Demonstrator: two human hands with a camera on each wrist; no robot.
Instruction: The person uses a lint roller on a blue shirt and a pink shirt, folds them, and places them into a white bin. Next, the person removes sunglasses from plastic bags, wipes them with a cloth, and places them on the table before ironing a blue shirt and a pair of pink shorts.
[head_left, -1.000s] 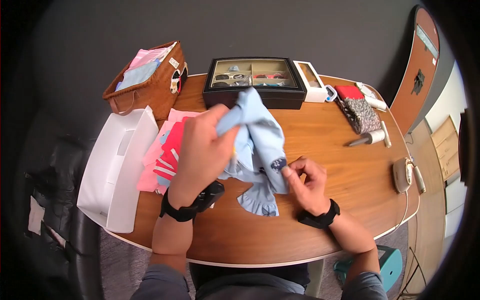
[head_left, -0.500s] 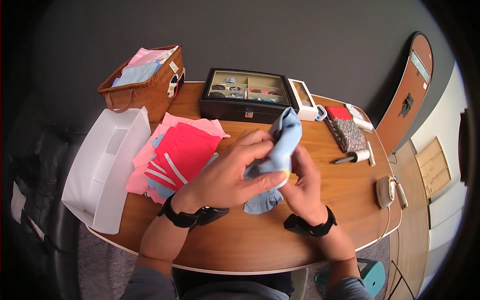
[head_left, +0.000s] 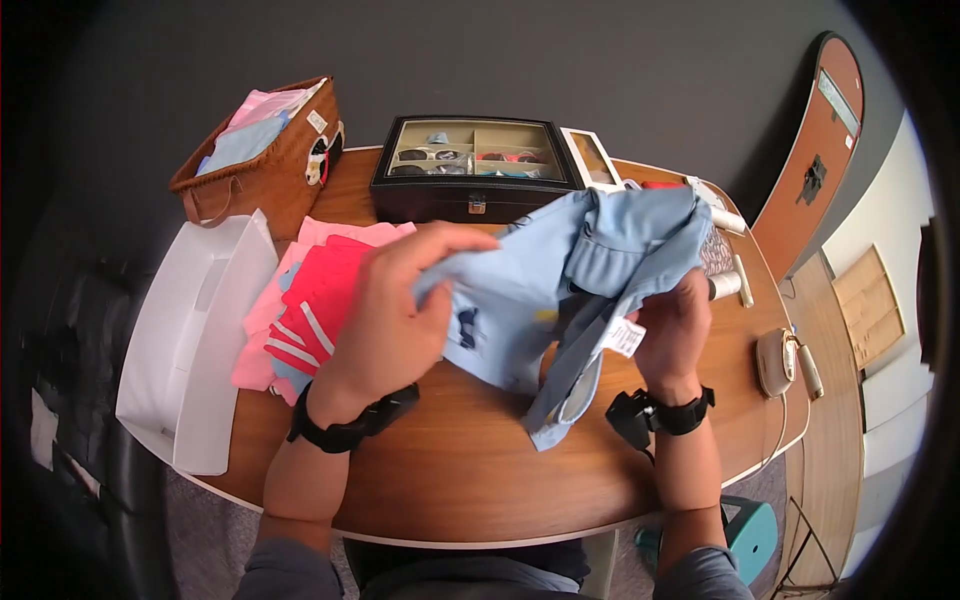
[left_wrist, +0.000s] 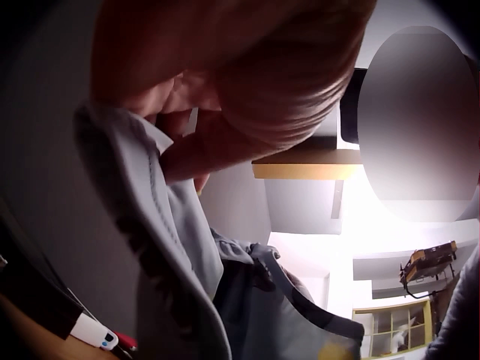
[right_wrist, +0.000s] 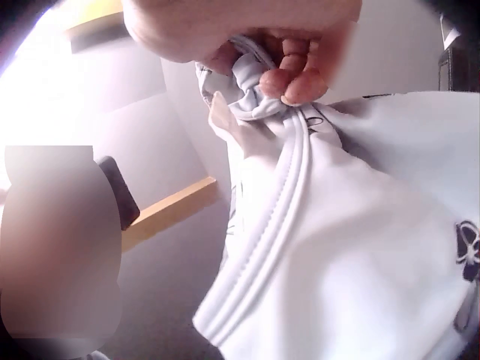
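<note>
Stretched between both hands above the table is a light blue garment with dark bow prints, a ruffle and a white label. My left hand pinches its left edge; in the left wrist view the thumb and fingers close on a stitched edge of the blue cloth. On the other side, my right hand grips it near the label, and the right wrist view has those fingers curled over bunched cloth and a seamed edge. Folded red shorts with white stripes lie on pink clothing, left of the left hand.
A white open bin stands at the left, with a brown basket of clothes behind it. At the back is a black glasses case beside a white box. A lint roller and a beige corded device lie right.
The garment was bunched up between close hands half a second ago and is now spread open. My right hand has moved right and up, my left hand left.
</note>
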